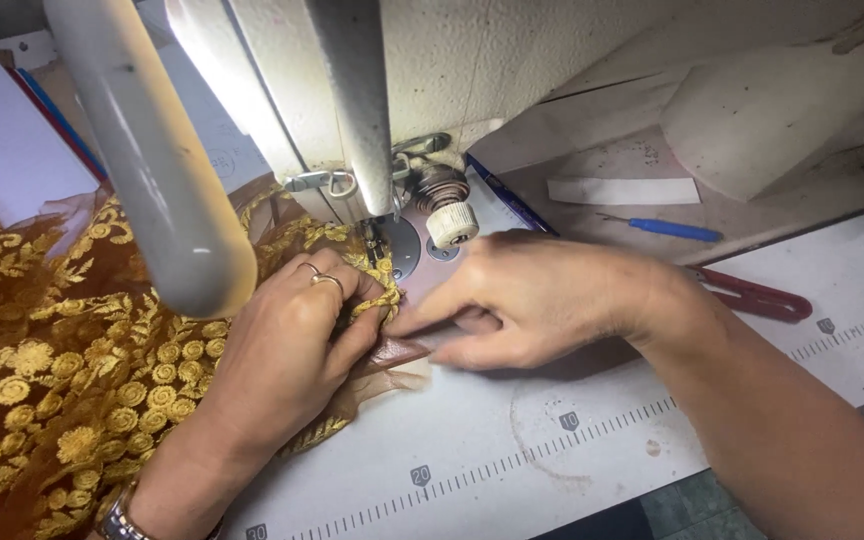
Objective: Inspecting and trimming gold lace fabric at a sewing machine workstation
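Note:
My left hand (287, 350), with two rings on one finger, presses and pinches the edge of a brown net fabric with gold flower embroidery (52, 370) just in front of the sewing machine's needle area (392, 245). My right hand (527, 300) lies flat beside it, fingers pinching a plain brown strip of fabric (397, 352) at the same edge. Both hands touch near the presser foot. The white sewing machine head (282, 90) rises above them.
A white lamp arm (152, 150) crosses the upper left. Red-handled scissors (752, 297), a blue-handled tool (667, 229) and a white strip (622, 190) lie at the right. The white table (512, 440) carries a printed ruler scale. Papers (2, 140) lie at the far left.

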